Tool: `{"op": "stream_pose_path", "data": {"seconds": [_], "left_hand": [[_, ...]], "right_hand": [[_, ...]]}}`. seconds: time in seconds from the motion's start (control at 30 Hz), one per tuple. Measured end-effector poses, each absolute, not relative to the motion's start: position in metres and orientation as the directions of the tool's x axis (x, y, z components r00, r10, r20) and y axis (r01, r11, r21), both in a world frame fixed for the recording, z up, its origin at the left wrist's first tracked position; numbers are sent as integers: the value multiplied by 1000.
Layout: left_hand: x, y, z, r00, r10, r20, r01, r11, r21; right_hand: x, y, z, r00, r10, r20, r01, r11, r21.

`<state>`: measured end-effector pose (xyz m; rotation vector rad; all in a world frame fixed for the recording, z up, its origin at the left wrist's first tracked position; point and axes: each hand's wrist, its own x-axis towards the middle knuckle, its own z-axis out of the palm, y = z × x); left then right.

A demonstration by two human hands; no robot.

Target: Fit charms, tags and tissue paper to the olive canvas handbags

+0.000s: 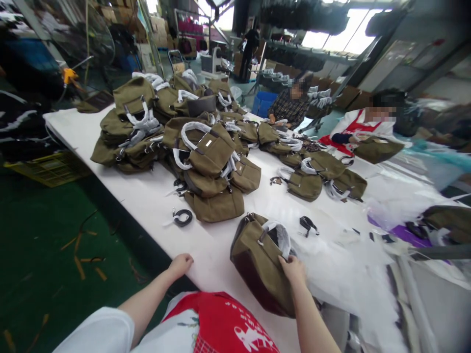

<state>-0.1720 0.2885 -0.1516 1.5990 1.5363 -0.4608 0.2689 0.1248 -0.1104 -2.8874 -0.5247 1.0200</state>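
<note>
An olive-green canvas bag (257, 264) with a paper-wrapped handle lies on its side near the front of the white table (147, 196). My right hand (293, 269) grips its upper edge beside the handle. My left hand (180, 265) rests curled on the table's near edge and holds nothing. White tissue paper (331, 264) is heaped just right of the bag.
A big pile of the same olive bags (184, 137) covers the table's middle and far end. Loose black straps (183, 217) lie on the table. Two people (364, 127) sit working at the far right side. A yellow crate (51, 169) stands on the green floor at the left.
</note>
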Motion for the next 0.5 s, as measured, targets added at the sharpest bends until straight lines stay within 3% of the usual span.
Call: {"op": "stream_pose_path", "data": {"seconds": [0.17,0.3,0.5], "left_hand": [[-170,284,-153,34,609,-793,917,296,267],[-186,278,-155,-34,625,-780,877,393,276],[-233,294,-156,-146,631,-762,747,576,334]], "right_hand": [[289,125,-113,704,323,-633,173,-942,-288],[308,113,-96,782,302,-545,5,-878,-479],[337,86,-25,882,288,-374,-182,-524,-832]]}}
